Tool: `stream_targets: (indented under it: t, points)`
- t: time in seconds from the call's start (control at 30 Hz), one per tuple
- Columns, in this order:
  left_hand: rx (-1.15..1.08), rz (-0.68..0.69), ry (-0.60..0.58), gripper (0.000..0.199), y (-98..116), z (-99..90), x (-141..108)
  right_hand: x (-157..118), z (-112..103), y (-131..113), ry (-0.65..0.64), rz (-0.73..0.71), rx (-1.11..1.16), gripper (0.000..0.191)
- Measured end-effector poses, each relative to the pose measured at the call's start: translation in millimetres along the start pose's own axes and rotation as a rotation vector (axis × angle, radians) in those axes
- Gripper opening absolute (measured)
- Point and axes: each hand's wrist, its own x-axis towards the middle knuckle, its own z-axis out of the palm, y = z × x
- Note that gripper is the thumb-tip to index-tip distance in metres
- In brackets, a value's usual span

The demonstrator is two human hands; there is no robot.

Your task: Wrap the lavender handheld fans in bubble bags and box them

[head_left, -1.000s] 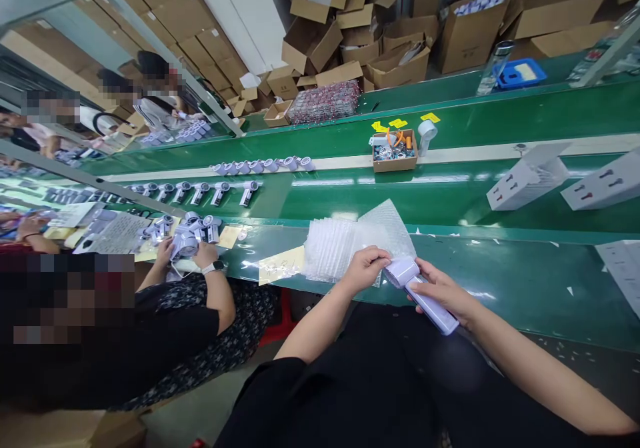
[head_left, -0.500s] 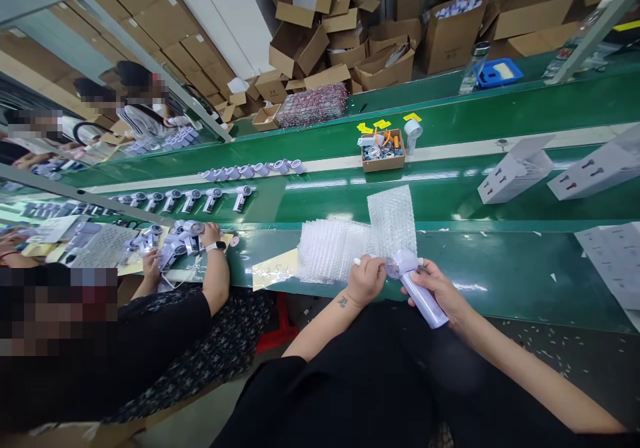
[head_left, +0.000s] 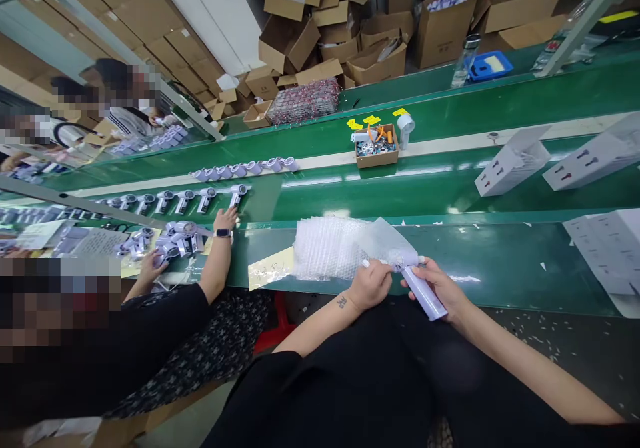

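My right hand (head_left: 434, 284) is closed round the upper handle of a pale lavender handheld fan (head_left: 424, 296), which slants with its handle end down to the right. The fan's round head is covered by a clear bubble-wrap bag (head_left: 397, 238). My left hand (head_left: 371, 284) pinches the edge of that bag beside the head; its fingertips are partly hidden. White covers show on some of my fingertips. Directly behind my left hand lies a fanned-out stack of bubble-wrap bags (head_left: 327, 248) on the green bench.
A yellow paper (head_left: 271, 268) lies left of the stack. Ahead are a small parts box (head_left: 377, 155), a row of fans (head_left: 185, 201) and white cartons (head_left: 513, 161). At my left, a co-worker's hand (head_left: 226, 219) reaches toward the end fan of the row.
The bag's far end, earlier sticking up beyond the fan, has dropped lower toward the stack. My hands keep their hold. The co-worker's hand has moved from the fan pile to the row.
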Motion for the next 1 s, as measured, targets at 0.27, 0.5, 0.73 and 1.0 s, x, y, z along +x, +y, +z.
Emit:
stream_targets:
  t: [0.27,0.5,0.73,1.0]
  points:
    - [-0.316,-0.309,-0.158,0.028,8.9,-6.4,23.7,0.8,2.5,0.0,-0.059,0.039,-0.032,0.045]
    - [-0.415,-0.349,-0.186,0.020,8.4,9.9,20.5,4.5,-0.3,8.5,0.119,-0.006,-0.039,0.044]
    - [-0.438,-0.670,-0.244,0.039,11.5,13.6,35.6,4.3,-6.5,12.2,0.139,-0.091,-0.119,0.047]
    - [-0.340,-0.659,-0.351,0.012,-0.8,27.4,48.8,2.8,-9.3,16.2,0.181,-0.118,-0.216,0.052]
